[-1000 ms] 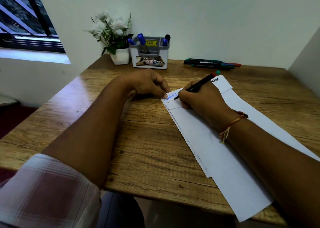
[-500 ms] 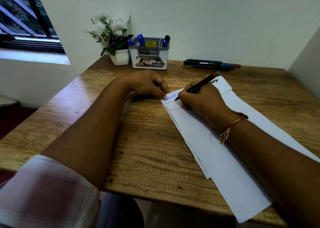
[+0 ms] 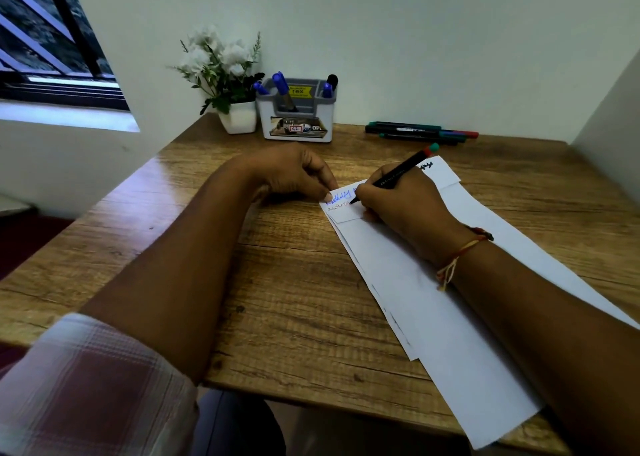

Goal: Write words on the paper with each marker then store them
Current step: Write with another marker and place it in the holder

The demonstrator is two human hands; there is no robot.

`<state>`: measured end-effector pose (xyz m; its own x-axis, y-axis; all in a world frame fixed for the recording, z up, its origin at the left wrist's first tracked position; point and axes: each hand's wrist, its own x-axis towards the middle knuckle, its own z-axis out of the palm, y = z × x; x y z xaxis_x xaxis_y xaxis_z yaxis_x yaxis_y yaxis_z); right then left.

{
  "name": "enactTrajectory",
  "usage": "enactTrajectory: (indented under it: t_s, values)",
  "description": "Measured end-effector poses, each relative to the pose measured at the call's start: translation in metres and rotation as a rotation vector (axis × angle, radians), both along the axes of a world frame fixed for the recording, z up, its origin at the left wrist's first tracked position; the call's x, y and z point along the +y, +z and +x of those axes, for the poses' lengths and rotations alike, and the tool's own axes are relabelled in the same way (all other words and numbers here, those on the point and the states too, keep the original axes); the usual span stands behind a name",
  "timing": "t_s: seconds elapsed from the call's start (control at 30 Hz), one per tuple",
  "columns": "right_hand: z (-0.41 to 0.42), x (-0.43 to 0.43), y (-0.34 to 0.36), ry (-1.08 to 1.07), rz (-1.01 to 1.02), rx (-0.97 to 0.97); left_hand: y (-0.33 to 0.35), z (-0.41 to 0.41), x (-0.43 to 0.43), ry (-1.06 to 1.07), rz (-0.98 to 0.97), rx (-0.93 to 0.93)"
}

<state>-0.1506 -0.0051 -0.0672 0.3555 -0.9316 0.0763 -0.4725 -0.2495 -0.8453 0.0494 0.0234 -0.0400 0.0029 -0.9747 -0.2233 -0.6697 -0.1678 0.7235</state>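
Observation:
White paper sheets [image 3: 433, 299] lie slanted across the wooden desk. My right hand [image 3: 398, 199] grips a black marker [image 3: 405, 170] with a red and green end, its tip touching the paper's upper left corner below a blue written word. My left hand [image 3: 294, 175] lies with curled fingers and presses a fingertip on that paper corner. A grey pen holder [image 3: 298, 123] at the back holds blue and black markers. Several loose markers [image 3: 419, 132] lie on the desk by the wall.
A white pot of white flowers [image 3: 225, 74] stands left of the holder. The wooden desk [image 3: 294, 299] is hemmed by walls behind and to the right. A window is at the upper left.
The marker tip has crept slightly rightward along the second line of writing. My left hand has stayed on the paper corner.

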Motion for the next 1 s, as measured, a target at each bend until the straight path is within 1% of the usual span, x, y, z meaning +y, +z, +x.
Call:
enactTrajectory:
  t_s: [0.33, 0.47, 0.7, 0.77, 0.87, 0.9, 0.93, 0.97, 1.0]
  values:
    - [0.000, -0.001, 0.000, -0.014, 0.012, 0.002, -0.001, 0.001, -0.001, 0.003, 0.009, 0.015]
    - [0.001, 0.000, 0.001, 0.017, -0.010, 0.023, -0.002, 0.001, -0.001, 0.001, -0.013, 0.034]
    - [0.000, -0.002, 0.002, -0.033, 0.018, 0.010, -0.003, 0.001, -0.001, 0.009, 0.003, 0.038]
    - [-0.001, -0.004, 0.002, -0.031, 0.080, -0.040, -0.001, 0.002, 0.000, 0.011, 0.015, 0.022]
    - [-0.003, -0.012, -0.001, -0.038, 0.197, -0.207, 0.002, 0.003, 0.001, 0.058, -0.021, 0.020]
    - [-0.003, -0.014, -0.001, -0.032, 0.229, -0.270, 0.002, 0.004, 0.000, 0.100, -0.061, 0.042]
    - [-0.003, -0.016, -0.002, -0.029, 0.250, -0.335, 0.001, 0.004, -0.001, 0.154, -0.107, 0.106]
    - [-0.004, -0.017, -0.002, -0.027, 0.259, -0.397, 0.001, 0.003, -0.003, 0.219, -0.152, 0.222]
    - [-0.005, -0.017, -0.001, -0.026, 0.260, -0.455, 0.002, 0.001, -0.005, 0.288, -0.188, 0.390]
